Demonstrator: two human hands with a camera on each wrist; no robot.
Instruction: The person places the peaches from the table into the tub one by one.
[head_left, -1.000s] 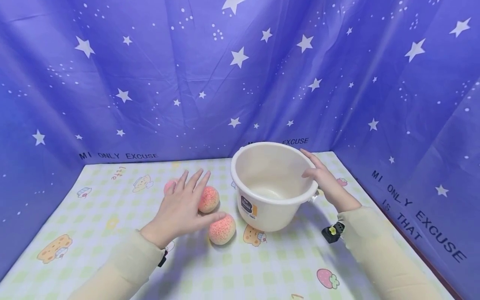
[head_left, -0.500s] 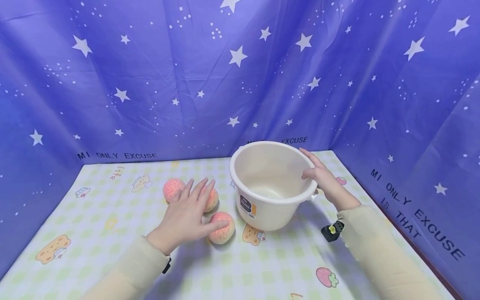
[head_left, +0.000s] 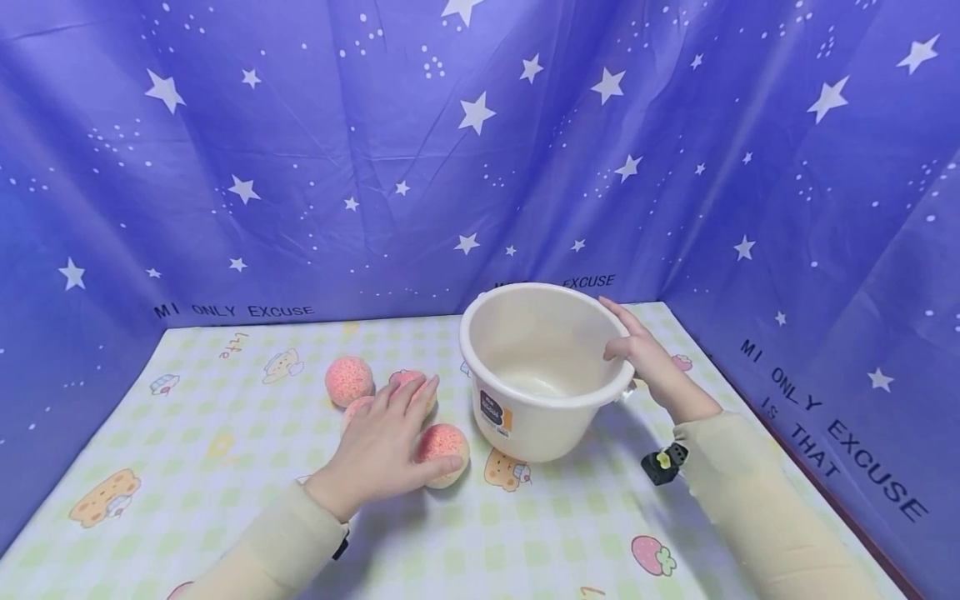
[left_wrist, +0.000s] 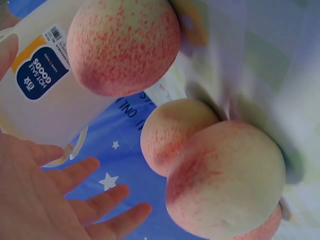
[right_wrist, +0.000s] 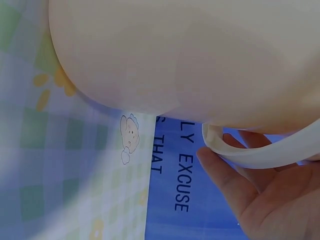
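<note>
Several pink-and-cream peaches lie together on the tablecloth: a near peach (head_left: 444,450), a far left peach (head_left: 349,381), and others partly under my left hand (head_left: 378,450). That hand hovers palm down over them with fingers spread. In the left wrist view, a gap shows between the fingers and a large pale peach (left_wrist: 225,180); another peach (left_wrist: 125,45) sits beside the bucket. My right hand (head_left: 654,367) grips the right rim of the upright cream bucket (head_left: 525,429), thumb inside. In the right wrist view, its fingers are partly behind the bucket's handle (right_wrist: 270,155).
The tablecloth (head_left: 225,517) is green-and-white checked with printed cartoons. A blue starry curtain (head_left: 337,167) closes off the back and both sides. A label (head_left: 495,414) is on the bucket's front.
My left hand has moved slightly right, nearer and lower over the peaches, uncovering the far left one. The right hand and bucket stay in place.
</note>
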